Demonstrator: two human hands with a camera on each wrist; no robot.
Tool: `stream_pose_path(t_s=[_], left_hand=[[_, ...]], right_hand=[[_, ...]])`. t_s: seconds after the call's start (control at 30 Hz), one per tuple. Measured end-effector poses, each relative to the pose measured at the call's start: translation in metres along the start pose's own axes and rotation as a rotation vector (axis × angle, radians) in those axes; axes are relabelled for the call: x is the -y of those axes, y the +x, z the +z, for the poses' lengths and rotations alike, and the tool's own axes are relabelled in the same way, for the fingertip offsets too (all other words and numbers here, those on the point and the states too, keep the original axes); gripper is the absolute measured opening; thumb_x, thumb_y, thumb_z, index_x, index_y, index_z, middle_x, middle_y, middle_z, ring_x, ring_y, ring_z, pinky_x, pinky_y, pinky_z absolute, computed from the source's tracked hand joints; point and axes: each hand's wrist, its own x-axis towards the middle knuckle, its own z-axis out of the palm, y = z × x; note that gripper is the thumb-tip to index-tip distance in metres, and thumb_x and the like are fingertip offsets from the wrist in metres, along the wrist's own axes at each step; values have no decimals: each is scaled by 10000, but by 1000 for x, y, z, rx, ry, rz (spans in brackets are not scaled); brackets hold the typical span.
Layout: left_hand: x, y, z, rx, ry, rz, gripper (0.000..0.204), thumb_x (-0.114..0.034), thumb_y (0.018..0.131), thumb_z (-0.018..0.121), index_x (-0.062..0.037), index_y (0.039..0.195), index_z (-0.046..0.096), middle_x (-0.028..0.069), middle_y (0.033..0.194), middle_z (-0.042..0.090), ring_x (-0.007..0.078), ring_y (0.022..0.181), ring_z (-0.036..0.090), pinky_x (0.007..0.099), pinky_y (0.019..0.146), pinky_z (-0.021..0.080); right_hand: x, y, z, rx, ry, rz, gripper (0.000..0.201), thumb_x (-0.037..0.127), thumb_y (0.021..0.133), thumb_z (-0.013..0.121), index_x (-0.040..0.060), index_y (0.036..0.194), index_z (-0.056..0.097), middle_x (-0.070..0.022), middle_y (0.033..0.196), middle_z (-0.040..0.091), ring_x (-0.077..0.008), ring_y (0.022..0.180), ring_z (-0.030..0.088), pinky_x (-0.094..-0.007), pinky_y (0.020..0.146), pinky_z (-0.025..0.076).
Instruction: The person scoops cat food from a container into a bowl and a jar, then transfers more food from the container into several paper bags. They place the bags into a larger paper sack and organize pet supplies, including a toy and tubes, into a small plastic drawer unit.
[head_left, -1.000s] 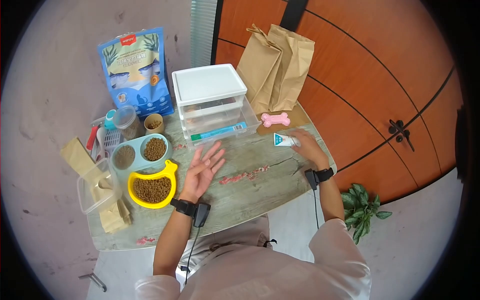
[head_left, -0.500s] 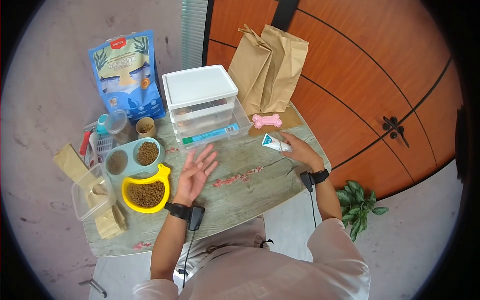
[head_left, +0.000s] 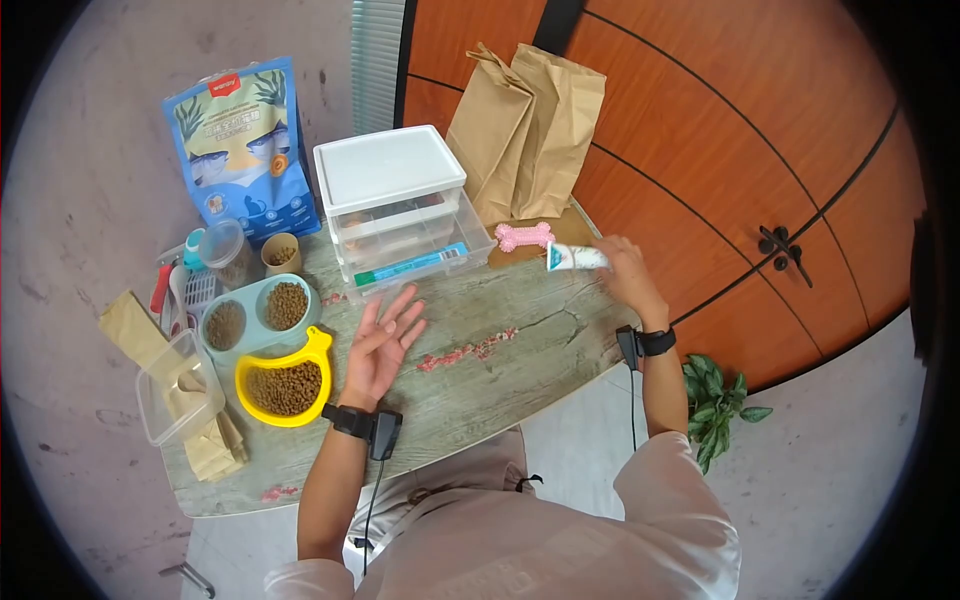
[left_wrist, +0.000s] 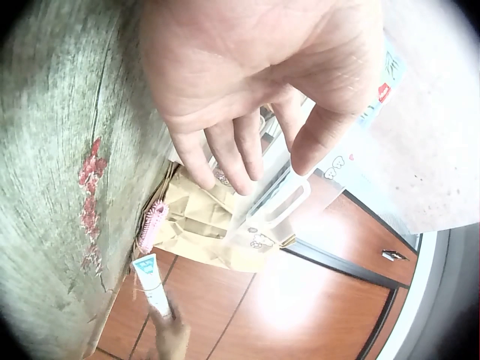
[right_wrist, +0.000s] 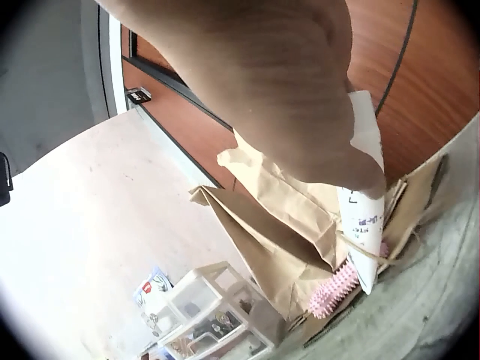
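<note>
My right hand (head_left: 630, 278) grips a white tube with a blue-green end (head_left: 577, 258) above the table's right edge. A thin tan strand crosses the tube (right_wrist: 363, 225) in the right wrist view. Just beyond it, a pink bumpy bone toy (head_left: 525, 236) lies on a brown sheet. My left hand (head_left: 378, 350) is held palm up with fingers spread and holds nothing. It hovers in front of a clear drawer box with a white lid (head_left: 390, 170). A long blue and green packet (head_left: 412, 264) lies in its pulled-out drawer.
Two brown paper bags (head_left: 525, 130) stand behind the bone toy. On the left are a blue food bag (head_left: 240, 150), a double bowl (head_left: 255, 335), a yellow kibble bowl (head_left: 318, 345), a kibble cup (head_left: 281, 253) and a clear tub (head_left: 180, 390). Cabinet doors (head_left: 740, 200) rise at the right.
My right hand has picked the tube up off the table and carried it away from me and rightward. The left hand stays about where it was. The head view has shifted slightly.
</note>
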Motion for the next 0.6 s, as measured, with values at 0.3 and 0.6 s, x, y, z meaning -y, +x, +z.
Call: stream_pose_path(t_s=[0.3,0.6], left_hand=[[1,0,-2,3,-12,3,476,-27,861,520,-195,1302,460,217,1483,275,348,1347,324,473,1108,276],[-3,1,3,-33,-36,6,460,-16,863,519,-164,1292,447,222,1471,294,351,1334,344,468,1096,297]], right_hand=[[52,31,-46,-311,-81,-114,418,-53,703,614,28,1112,605,-111,1011,570,-293,987,517,-373,834,403],[37,34,-68,68,-292,-37,276,-55,707,589,38,957,663,-108,929,570,-292,933,529,-381,817,438]])
